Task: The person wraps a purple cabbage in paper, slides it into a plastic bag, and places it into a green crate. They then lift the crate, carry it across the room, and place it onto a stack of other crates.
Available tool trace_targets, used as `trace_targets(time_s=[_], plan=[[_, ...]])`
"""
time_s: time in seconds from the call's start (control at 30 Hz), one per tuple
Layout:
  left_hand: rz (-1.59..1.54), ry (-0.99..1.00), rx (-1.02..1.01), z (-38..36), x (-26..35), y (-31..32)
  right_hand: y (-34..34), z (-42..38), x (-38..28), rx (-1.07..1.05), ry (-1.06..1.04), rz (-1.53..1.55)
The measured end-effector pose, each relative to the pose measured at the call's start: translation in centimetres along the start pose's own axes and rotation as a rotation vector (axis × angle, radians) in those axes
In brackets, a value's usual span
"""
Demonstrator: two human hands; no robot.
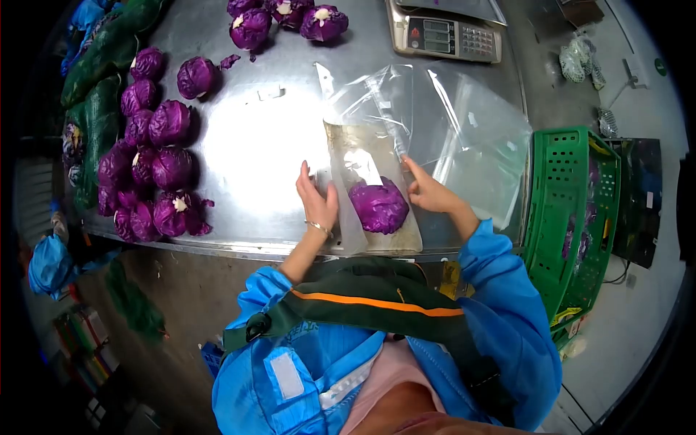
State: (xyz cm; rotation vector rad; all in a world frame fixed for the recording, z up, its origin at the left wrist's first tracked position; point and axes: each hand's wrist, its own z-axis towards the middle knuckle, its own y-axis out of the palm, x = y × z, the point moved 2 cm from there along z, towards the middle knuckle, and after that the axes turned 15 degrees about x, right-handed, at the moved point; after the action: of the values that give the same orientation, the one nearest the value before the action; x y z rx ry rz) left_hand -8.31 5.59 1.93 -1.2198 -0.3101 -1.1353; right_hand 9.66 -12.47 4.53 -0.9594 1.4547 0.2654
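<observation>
A purple cabbage point(378, 206) lies inside or under a clear plastic bag point(346, 196), on a flat worn board point(341, 148) near the table's front edge. On the left of the bag is my left hand point(317, 199), fingers apart, holding nothing. My right hand point(428, 187) is at the bag's right side, its index finger stretched out at the film and the other fingers curled. Whether that hand pinches any film is too small to tell. More clear bags point(475, 138) lie flat to the right.
Many purple cabbages point(172, 168) cover the table's left side, with more point(324, 23) at the back. A scale point(449, 36) stands at the back right. Green net sacks point(101, 130) lie at the far left. A green crate point(554, 217) stands right of the metal table point(246, 181).
</observation>
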Motion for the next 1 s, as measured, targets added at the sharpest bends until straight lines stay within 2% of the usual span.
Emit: trace_targets(time_s=[0.07,0.1,0.13,0.17,0.2,0.27,0.3,0.4,0.47,0.53,0.57,0.63,0.67,0.77,0.87,0.97,1.0], plan=[[0.006,-0.431,-0.393,-0.5,-2.4,0.9,0.2,0.6,-0.2,-0.072,-0.037,-0.157],[-0.030,-0.291,-0.303,-2.4,-3.5,1.6,0.4,0.8,0.0,-0.081,-0.077,-0.230],[-0.046,-0.167,-0.335,-2.5,-1.5,0.5,0.9,0.9,1.3,-0.040,-0.159,-0.295],[-0.047,-0.208,-0.348,-3.2,-1.6,-0.1,1.1,0.8,2.5,0.004,-0.241,-0.360],[-0.049,-0.250,-0.364,-4.2,-1.6,-1.0,0.9,0.0,2.5,0.027,-0.217,-0.368],[-0.078,-0.155,-0.447,-7.0,-1.4,-3.5,0.5,-3.2,2.1,0.073,-0.166,-0.387],[-0.101,-0.193,-0.533,-7.7,-0.8,-4.8,0.4,-4.8,1.8,0.114,-0.126,-0.358],[0.006,-0.140,-0.639,-7.9,-0.3,-5.7,0.5,-7.6,1.4,0.232,-0.064,-0.285],[-0.076,-0.089,-0.434,-6.0,1.6,-5.5,1.1,-7.9,2.0,0.315,-0.098,-0.258],[-0.158,-0.036,-0.235,-3.4,3.3,-4.7,1.7,-7.3,0.8,0.358,0.012,-0.235],[-0.193,0.120,-0.217,-2.2,3.9,-3.8,1.8,-7.0,0.4,0.375,0.066,-0.224],[-0.256,0.434,-0.164,-0.1,4.6,-2.4,2.2,-6.3,1.1,0.422,-0.070,-0.299],[-0.286,0.529,-0.180,0.0,4.9,-2.6,2.4,-6.0,1.4,0.446,-0.143,-0.334],[-0.421,0.776,-0.203,-0.5,5.2,-3.7,2.8,-7.3,1.5,0.495,-0.047,-0.279],[-0.438,0.807,-0.313,-3.2,3.2,-5.6,3.2,-9.4,1.4,0.555,-0.004,-0.174],[-0.398,0.720,-0.363,-5.4,0.6,-7.1,3.7,-10.9,3.5,0.525,-0.057,-0.160],[-0.328,0.630,-0.285,-5.2,0.4,-7.2,3.7,-10.7,3.6,0.496,-0.005,-0.118]])
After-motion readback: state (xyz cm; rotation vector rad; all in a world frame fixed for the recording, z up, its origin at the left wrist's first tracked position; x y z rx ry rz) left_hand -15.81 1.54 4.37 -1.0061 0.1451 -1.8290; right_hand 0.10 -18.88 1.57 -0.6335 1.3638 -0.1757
